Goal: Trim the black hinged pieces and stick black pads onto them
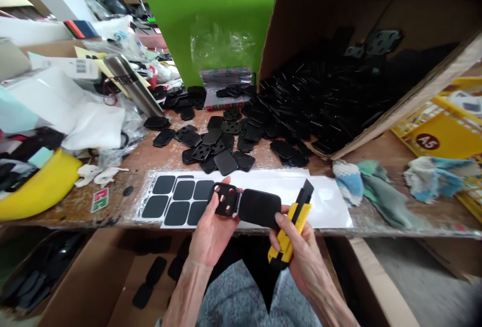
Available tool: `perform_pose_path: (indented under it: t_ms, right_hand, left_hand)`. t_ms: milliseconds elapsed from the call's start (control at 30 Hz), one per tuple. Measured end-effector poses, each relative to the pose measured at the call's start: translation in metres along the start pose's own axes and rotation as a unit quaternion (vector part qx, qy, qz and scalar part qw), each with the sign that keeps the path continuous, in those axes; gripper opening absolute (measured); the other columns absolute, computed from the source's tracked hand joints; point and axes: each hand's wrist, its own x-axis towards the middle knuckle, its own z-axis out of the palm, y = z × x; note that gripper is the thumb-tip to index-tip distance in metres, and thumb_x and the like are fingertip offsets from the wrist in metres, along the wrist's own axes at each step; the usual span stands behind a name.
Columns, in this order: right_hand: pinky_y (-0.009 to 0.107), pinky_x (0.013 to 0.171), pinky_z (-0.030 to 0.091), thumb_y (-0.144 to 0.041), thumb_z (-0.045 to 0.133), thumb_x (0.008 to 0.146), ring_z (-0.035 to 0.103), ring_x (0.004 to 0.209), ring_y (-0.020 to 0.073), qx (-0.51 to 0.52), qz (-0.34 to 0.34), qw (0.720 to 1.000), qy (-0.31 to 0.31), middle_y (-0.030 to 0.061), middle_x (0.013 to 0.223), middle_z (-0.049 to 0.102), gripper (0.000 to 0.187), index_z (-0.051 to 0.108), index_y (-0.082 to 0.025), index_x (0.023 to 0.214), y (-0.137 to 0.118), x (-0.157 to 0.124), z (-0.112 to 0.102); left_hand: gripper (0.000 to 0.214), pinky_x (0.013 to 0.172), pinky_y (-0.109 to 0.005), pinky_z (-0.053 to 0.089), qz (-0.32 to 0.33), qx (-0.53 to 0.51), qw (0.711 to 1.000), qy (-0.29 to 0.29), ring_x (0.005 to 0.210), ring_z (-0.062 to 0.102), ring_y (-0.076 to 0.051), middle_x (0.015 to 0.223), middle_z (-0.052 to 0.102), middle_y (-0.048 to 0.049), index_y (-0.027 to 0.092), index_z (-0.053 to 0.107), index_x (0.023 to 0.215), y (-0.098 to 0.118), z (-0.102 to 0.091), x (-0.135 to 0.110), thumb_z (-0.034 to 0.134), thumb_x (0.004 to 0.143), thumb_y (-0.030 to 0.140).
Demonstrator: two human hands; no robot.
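A small hinged black case is spread open above the table's front edge, one half pierced with holes, the other a smooth square panel. My left hand grips the pierced half between thumb and fingers. Wrapped in my right hand is a yellow utility knife, its dark tip pointing up and away. That hand's thumb also touches the smooth panel's right corner. Behind my left hand lies a white sheet bearing several black rounded-square stickers. Loose black square pieces are heaped beyond the sheet.
A large cardboard box on its side spills black pieces at the right. Gloves and a yellow crate are there too. At left are a steel flask and a yellow banana-shaped object. Below sits an open carton.
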Motion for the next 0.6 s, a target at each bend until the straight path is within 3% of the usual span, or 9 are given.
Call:
perform_pose_path:
  t_ms: [100, 200, 267, 333, 400, 467, 533, 600]
  right_hand:
    - [0.019, 0.043, 0.024, -0.043, 0.058, 0.078, 0.035, 0.040, 0.0049, -0.053, 0.001, 0.998, -0.019, -0.0087, 0.052, 0.039, 0.028, 0.050, -0.020, 0.092, 0.000, -0.001, -0.002]
    - [0.022, 0.046, 0.035, -0.044, 0.053, 0.081, 0.044, 0.046, 0.0088, -0.243, -0.085, 0.966, 0.008, -0.0018, 0.066, 0.055, 0.038, 0.049, -0.021, 0.111, -0.006, 0.004, -0.010]
    - [0.026, 0.056, 0.043, -0.039, 0.050, 0.083, 0.055, 0.061, 0.0136, -0.396, -0.190, 0.898, -0.004, 0.0044, 0.089, 0.061, 0.040, 0.046, -0.024, 0.120, -0.013, 0.008, -0.015]
    - [0.028, 0.064, 0.045, -0.028, 0.045, 0.085, 0.059, 0.074, 0.0172, -0.519, -0.272, 0.806, -0.086, 0.0067, 0.101, 0.060, 0.040, 0.044, -0.025, 0.124, -0.021, 0.011, -0.014]
    - [0.028, 0.060, 0.045, -0.016, 0.043, 0.082, 0.059, 0.073, 0.0183, -0.612, -0.320, 0.702, -0.176, 0.0065, 0.096, 0.059, 0.047, 0.039, -0.025, 0.128, -0.029, 0.010, -0.008]
    - [0.028, 0.055, 0.043, -0.010, 0.045, 0.078, 0.058, 0.067, 0.0182, -0.679, -0.348, 0.611, -0.210, 0.0048, 0.088, 0.058, 0.057, 0.033, -0.025, 0.132, -0.035, 0.007, 0.002]
    - [0.027, 0.053, 0.040, -0.007, 0.046, 0.076, 0.056, 0.066, 0.0174, -0.723, -0.365, 0.550, -0.207, 0.0034, 0.085, 0.056, 0.061, 0.032, -0.027, 0.132, -0.041, 0.003, 0.012]
    - [0.027, 0.053, 0.038, -0.007, 0.045, 0.076, 0.054, 0.064, 0.0161, -0.747, -0.377, 0.511, -0.197, 0.0029, 0.084, 0.055, 0.060, 0.032, -0.028, 0.131, -0.045, 0.000, 0.018]
  left_hand:
    - [0.036, 0.093, -0.037, 0.040, 0.017, 0.020, 1.000, 0.004, 0.103, 0.056, -0.018, 0.114, 0.061, -0.0075, 0.024, 0.049, 0.123, 0.000, 0.006, 0.001, 0.046, 0.087, 0.029]
    - [0.029, 0.095, -0.037, 0.038, 0.069, 0.065, 0.995, 0.000, 0.109, 0.052, -0.020, 0.110, 0.062, -0.0071, 0.022, 0.053, 0.115, 0.003, 0.014, 0.002, 0.047, 0.087, 0.027]
    - [0.027, 0.092, -0.035, 0.039, 0.104, 0.140, 0.985, 0.006, 0.105, 0.053, -0.020, 0.098, 0.065, -0.0048, 0.021, 0.055, 0.111, 0.007, 0.018, 0.001, 0.049, 0.085, 0.027]
    - [0.026, 0.087, -0.031, 0.040, 0.120, 0.231, 0.965, 0.020, 0.099, 0.054, -0.019, 0.092, 0.064, -0.0028, 0.022, 0.057, 0.108, 0.010, 0.022, -0.001, 0.052, 0.083, 0.028]
    - [0.027, 0.080, -0.027, 0.041, 0.129, 0.303, 0.944, 0.033, 0.092, 0.054, -0.019, 0.090, 0.063, -0.0024, 0.022, 0.060, 0.105, 0.012, 0.027, -0.004, 0.055, 0.081, 0.032]
    - [0.028, 0.075, -0.025, 0.041, 0.143, 0.347, 0.926, 0.044, 0.085, 0.054, -0.019, 0.089, 0.063, -0.0025, 0.022, 0.062, 0.103, 0.014, 0.031, -0.009, 0.058, 0.077, 0.034]
    - [0.028, 0.072, -0.025, 0.040, 0.154, 0.375, 0.913, 0.050, 0.082, 0.054, -0.019, 0.089, 0.062, -0.0026, 0.023, 0.064, 0.101, 0.016, 0.035, -0.014, 0.061, 0.075, 0.034]
    - [0.028, 0.073, -0.025, 0.039, 0.162, 0.395, 0.903, 0.050, 0.085, 0.053, -0.021, 0.091, 0.062, -0.0031, 0.023, 0.065, 0.100, 0.018, 0.038, -0.018, 0.061, 0.074, 0.033]
